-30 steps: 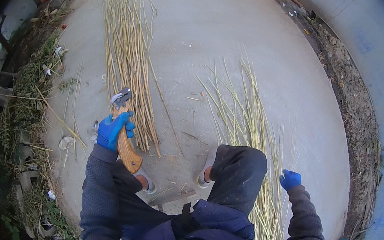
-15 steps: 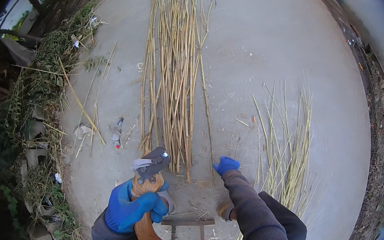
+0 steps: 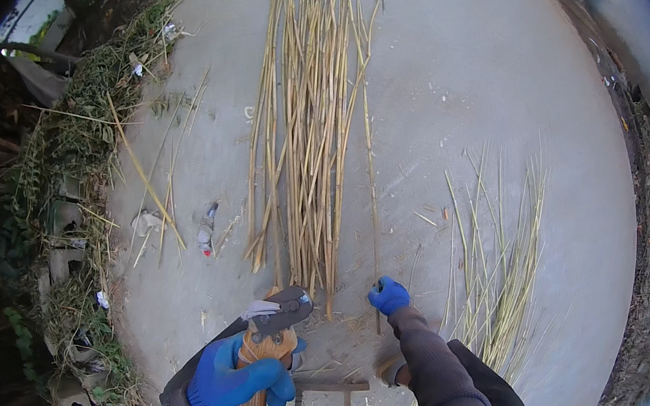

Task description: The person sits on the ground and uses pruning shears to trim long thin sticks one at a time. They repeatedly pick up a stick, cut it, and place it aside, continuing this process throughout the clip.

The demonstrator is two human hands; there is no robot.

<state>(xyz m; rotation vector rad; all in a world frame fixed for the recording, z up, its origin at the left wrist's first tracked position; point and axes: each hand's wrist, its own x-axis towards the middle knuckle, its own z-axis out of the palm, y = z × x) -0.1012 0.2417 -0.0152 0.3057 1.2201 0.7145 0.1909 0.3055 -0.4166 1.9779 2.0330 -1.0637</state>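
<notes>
Left hand [image 3: 240, 380] grips shears [image 3: 270, 337] below reed pile [image 3: 307, 126]; right hand [image 3: 388, 296] pinches one reed [image 3: 370, 176] beside it.

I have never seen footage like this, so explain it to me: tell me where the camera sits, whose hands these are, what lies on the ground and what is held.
The round, bent look comes from a wide fisheye camera worn on a person's head, looking down. The blue-gloved hands are that person's own. The left hand grips a cutting tool with tan handles. The right hand reaches down to a single thin stalk. On the concrete ground lie a long bundle of dry yellow reed stalks and a looser, thinner pile to the right. Weeds and litter line the left edge.
</notes>
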